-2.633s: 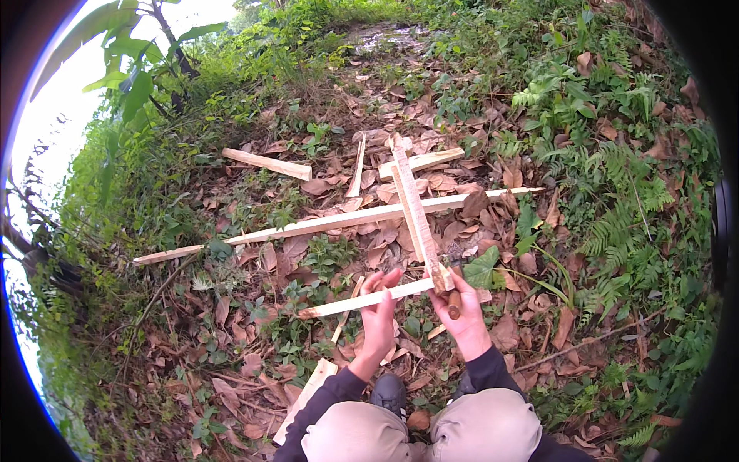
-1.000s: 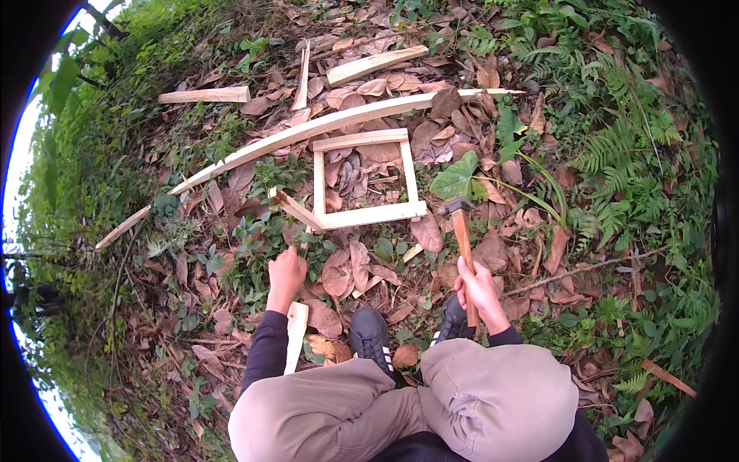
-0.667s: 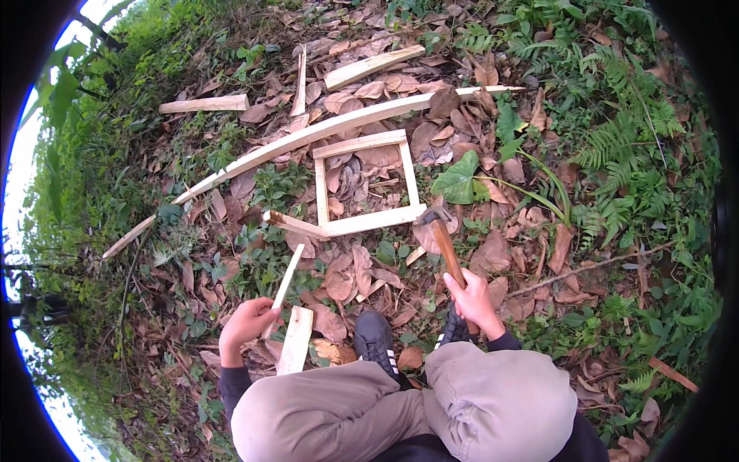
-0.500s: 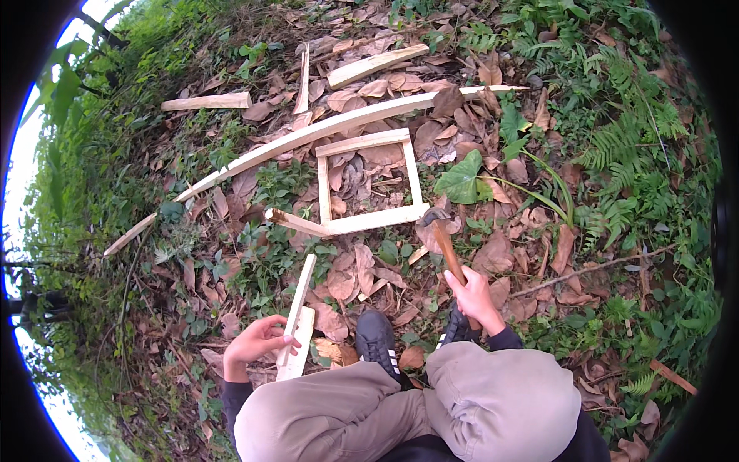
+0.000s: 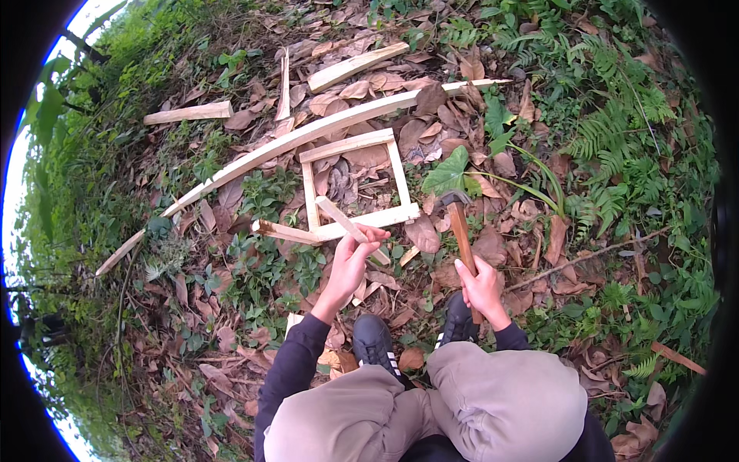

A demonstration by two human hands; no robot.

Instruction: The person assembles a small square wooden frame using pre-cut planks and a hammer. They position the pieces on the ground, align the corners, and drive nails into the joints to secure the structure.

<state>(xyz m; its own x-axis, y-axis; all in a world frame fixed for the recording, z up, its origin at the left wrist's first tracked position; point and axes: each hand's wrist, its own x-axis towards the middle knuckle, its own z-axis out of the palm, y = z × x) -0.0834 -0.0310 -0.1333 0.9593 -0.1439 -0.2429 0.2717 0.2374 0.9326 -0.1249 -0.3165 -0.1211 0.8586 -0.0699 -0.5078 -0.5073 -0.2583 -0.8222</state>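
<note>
- No words, numbers, labels or signs could be read anywhere in the scene, near or far.
- The dark shoes [image 5: 372,339] on the near side bore white stripes [image 5: 393,361], without legible lettering.

Adds up to one left hand [image 5: 350,266], one right hand [image 5: 483,291], one hammer [image 5: 460,231], one held stick [image 5: 339,214], and one wooden frame [image 5: 346,145] with four sides and one corner post [image 5: 283,232]. Beyond, makes three short wood pieces [image 5: 358,67] and one long pole [image 5: 300,137], possibly two end to end. Nearer, comes to two shoes [image 5: 374,343] and two trouser legs [image 5: 335,420].
</note>
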